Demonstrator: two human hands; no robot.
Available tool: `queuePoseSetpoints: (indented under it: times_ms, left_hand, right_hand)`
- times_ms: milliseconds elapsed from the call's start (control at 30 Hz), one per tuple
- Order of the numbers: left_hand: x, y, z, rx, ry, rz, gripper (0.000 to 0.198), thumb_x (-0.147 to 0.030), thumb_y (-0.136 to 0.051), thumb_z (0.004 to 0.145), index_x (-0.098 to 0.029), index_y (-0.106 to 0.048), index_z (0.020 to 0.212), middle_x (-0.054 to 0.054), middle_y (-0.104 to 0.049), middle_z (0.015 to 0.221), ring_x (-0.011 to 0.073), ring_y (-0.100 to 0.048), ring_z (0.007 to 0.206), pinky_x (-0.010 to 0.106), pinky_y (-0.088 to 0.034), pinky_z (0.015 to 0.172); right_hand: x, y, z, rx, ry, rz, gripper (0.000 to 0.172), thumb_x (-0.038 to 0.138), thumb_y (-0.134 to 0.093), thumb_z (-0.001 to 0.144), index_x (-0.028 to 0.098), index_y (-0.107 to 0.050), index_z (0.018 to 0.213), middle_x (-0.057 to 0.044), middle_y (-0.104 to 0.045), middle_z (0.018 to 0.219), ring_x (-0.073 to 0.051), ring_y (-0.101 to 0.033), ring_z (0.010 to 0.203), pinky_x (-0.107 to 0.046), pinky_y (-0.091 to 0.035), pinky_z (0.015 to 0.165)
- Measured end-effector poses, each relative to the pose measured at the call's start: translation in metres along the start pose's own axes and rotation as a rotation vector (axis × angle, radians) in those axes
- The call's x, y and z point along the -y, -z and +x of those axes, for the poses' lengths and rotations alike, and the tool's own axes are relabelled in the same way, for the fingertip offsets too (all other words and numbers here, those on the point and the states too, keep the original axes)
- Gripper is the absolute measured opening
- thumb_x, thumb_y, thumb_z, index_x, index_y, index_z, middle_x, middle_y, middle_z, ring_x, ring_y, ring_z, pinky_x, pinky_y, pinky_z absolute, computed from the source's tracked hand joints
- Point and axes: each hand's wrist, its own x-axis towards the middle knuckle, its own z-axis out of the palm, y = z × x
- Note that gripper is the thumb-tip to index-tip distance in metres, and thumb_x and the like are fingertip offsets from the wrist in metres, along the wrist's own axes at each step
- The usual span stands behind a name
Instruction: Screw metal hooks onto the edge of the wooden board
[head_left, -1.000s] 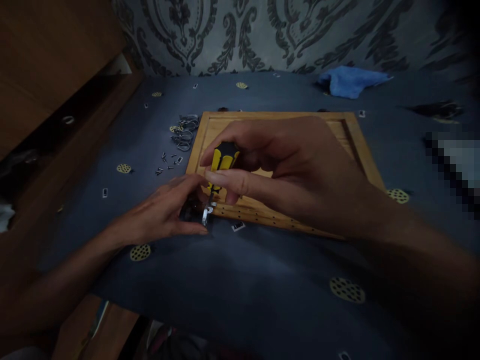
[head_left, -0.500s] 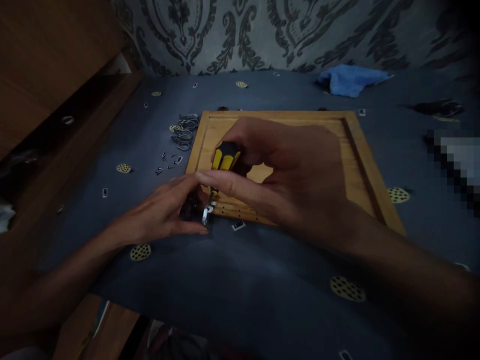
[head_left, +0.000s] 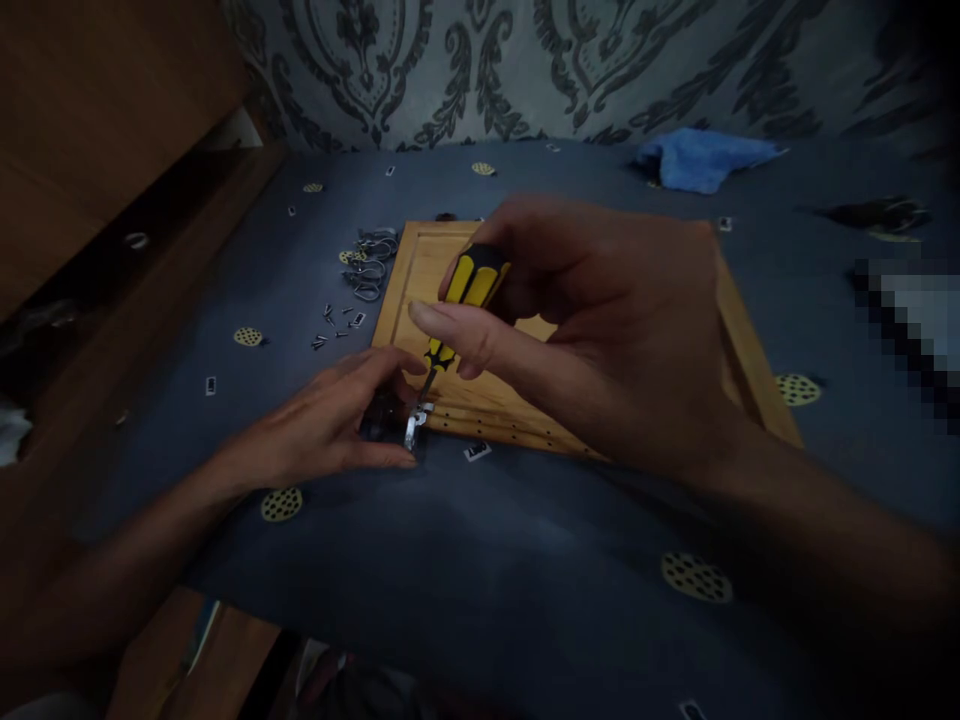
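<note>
A wooden framed panel lies flat on a dark blue patterned cloth. My right hand is closed round a yellow and black screwdriver, which tilts down to the panel's near left corner. There its tip meets a small metal hook fitting. My left hand rests on the cloth and pinches that fitting against the panel's edge. A row of small holes runs along the panel's near edge.
Several metal hooks and loose small screws lie on the cloth left of the panel. A blue rag sits at the back right. A wooden cabinet stands to the left. A patterned wall rises behind.
My right hand has risen and tipped the screwdriver handle up and to the right. The left hand has stayed at the corner fitting.
</note>
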Motion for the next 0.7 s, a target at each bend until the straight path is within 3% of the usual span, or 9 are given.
queuePoseSetpoints:
  times_ms: [233, 533, 700]
  left_hand:
    - [0.0, 0.001, 0.001, 0.002, -0.014, 0.008, 0.053, -0.059, -0.075, 0.091, -0.024, -0.053, 0.124, 0.004, -0.068, 0.11, 0.0243, -0.067, 0.099, 0.035, -0.057, 0.078]
    - [0.001, 0.001, 0.001, -0.018, -0.067, 0.06, 0.045, -0.052, -0.076, 0.092, -0.024, -0.056, 0.122, 0.003, -0.069, 0.108, 0.0251, -0.066, 0.099, 0.036, -0.057, 0.082]
    - [0.009, -0.001, -0.001, -0.029, -0.061, 0.075, 0.056, -0.056, -0.077, 0.09, -0.026, -0.056, 0.133, 0.006, -0.069, 0.121, 0.0293, -0.068, 0.108, 0.04, -0.059, 0.087]
  right_hand:
    - [0.0, -0.003, 0.001, 0.063, -0.053, 0.054, 0.037, 0.055, -0.07, 0.098, 0.023, -0.059, 0.083, 0.002, -0.064, 0.076, -0.014, -0.059, 0.066, -0.029, -0.05, 0.061]
    - [-0.005, -0.005, -0.001, 0.044, 0.036, 0.011, 0.033, 0.051, -0.074, 0.096, 0.022, -0.062, 0.085, 0.002, -0.067, 0.078, -0.012, -0.061, 0.064, -0.026, -0.05, 0.06]
    - [0.001, 0.002, 0.003, 0.212, 0.002, 0.14, 0.024, 0.04, -0.075, 0.098, 0.02, -0.064, 0.091, 0.001, -0.069, 0.087, -0.011, -0.063, 0.069, -0.024, -0.051, 0.062]
